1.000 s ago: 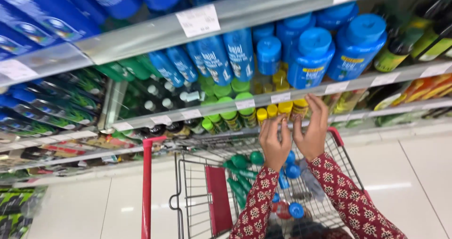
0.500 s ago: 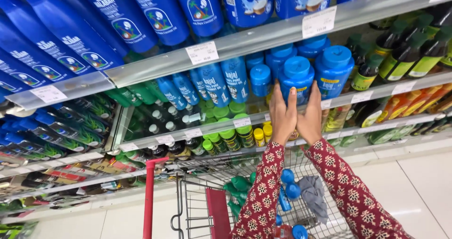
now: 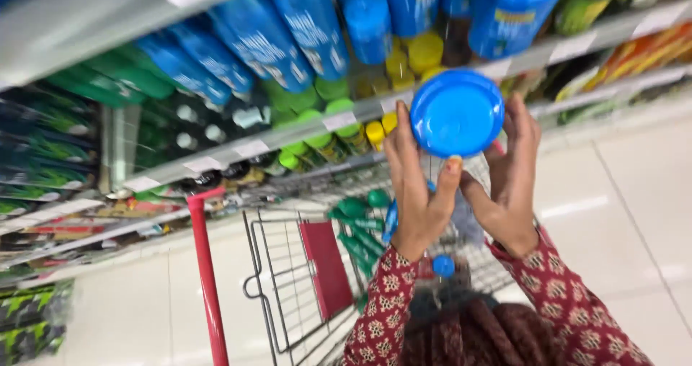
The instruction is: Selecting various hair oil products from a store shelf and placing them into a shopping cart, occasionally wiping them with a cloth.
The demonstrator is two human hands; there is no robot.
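Note:
A blue jar with a round blue lid (image 3: 456, 112) is held between both my hands, lid facing me, above a shopping cart (image 3: 288, 279). My left hand (image 3: 419, 193) grips its left side with the thumb under the lid. My right hand (image 3: 510, 186) cups its right side. Both sleeves are dark red with a pale flower print. Inside the cart lie green-capped bottles (image 3: 357, 225) and a blue cap (image 3: 443, 266).
Store shelves (image 3: 238, 146) run across the top, packed with blue bottles (image 3: 288, 27), green bottles and small yellow-capped ones (image 3: 375, 132). The cart has a red handle post (image 3: 209, 287) and red seat flap (image 3: 324, 265). White floor tiles lie to the right.
Both hands closed on a blue jar at the shelf, pulled it off and brought it down toward me; it now fills more of the view above the cart.

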